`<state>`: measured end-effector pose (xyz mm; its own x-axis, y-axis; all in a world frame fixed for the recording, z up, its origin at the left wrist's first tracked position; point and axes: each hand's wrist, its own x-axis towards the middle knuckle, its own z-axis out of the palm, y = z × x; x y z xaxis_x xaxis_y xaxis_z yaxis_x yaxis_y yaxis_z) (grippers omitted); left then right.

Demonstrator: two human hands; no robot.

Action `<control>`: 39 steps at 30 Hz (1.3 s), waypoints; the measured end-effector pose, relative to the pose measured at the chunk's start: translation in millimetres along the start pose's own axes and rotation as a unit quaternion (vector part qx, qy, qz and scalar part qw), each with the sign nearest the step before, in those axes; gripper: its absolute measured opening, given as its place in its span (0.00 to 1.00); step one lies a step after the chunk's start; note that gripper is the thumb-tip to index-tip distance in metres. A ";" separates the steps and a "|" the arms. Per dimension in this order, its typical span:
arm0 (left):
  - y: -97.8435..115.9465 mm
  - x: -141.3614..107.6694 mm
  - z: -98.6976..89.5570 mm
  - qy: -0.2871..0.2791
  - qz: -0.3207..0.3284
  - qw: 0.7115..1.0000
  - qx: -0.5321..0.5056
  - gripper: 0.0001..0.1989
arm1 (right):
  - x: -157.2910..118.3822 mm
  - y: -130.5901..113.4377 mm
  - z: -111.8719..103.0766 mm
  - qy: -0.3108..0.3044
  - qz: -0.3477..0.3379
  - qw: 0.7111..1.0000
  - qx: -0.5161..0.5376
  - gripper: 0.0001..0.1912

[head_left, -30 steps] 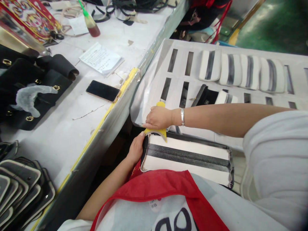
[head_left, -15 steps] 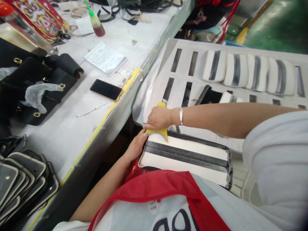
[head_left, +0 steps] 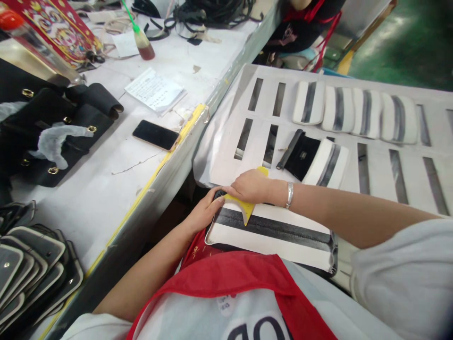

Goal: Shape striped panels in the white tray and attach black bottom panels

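Observation:
A rectangular bag piece, white with a dark lengthwise stripe and dark edges, lies across my lap. My left hand is closed on its upper left corner, thumb on top; the fingers underneath are hidden. My right hand is wrapped round a yellow scraper with a curved-in edge. One pointed end of the scraper reaches over the dark stripe near the piece's left end. My two hands are close together, almost touching, at that corner.
On the slotted white board ahead lie several striped white pieces and a black pouch-like part. The left bench holds a phone, a notepad, a bottle, black bags and stacked dark panels.
My right hand and the yellow scraper have shifted right and slightly toward me, so the scraper's point now overlaps the dark stripe. My left hand stays at the corner.

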<state>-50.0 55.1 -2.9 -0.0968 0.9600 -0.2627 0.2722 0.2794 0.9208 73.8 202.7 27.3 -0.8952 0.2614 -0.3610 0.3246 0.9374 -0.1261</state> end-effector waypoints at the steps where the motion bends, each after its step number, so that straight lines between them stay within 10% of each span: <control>1: 0.2 0.3 -0.1 0.003 -0.001 1.000 0.007 0.21 | -3.3 -1.7 0.3 0.004 0.015 1.000 0.001 0.37; 11: 0.5 11.1 -10.7 -0.025 -0.018 0.999 0.030 0.23 | -35.2 -21.3 -17.3 0.005 0.121 0.992 -0.029 0.34; 17: -13.5 -23.1 -42.3 -0.098 -0.060 0.991 -0.064 0.27 | -127.6 -40.6 -28.7 0.030 0.256 0.949 0.179 0.30; 22: -25.0 -46.9 -43.5 -0.098 -0.098 0.988 -0.063 0.30 | -186.6 -105.7 17.5 0.013 0.204 0.775 0.597 0.25; 27: -22.7 -43.3 -35.2 -0.143 -0.123 0.978 -0.094 0.31 | -158.7 -171.3 66.3 0.048 0.211 0.573 0.791 0.18; 34: -23.1 -45.8 -33.6 -0.185 -0.168 0.948 -0.196 0.27 | -103.0 -211.4 62.0 0.093 0.285 0.410 0.862 0.10; 39: -23.8 -51.6 -24.0 -0.176 -0.152 0.905 -0.357 0.23 | -73.1 -218.6 53.5 0.007 0.268 0.372 0.889 0.08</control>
<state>-74.5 -1.5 -4.3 0.2827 0.8213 -0.4956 -0.4149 0.5705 0.7088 84.7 -33.6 31.8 -0.5546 0.3140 -0.7706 0.1360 -0.8794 -0.4562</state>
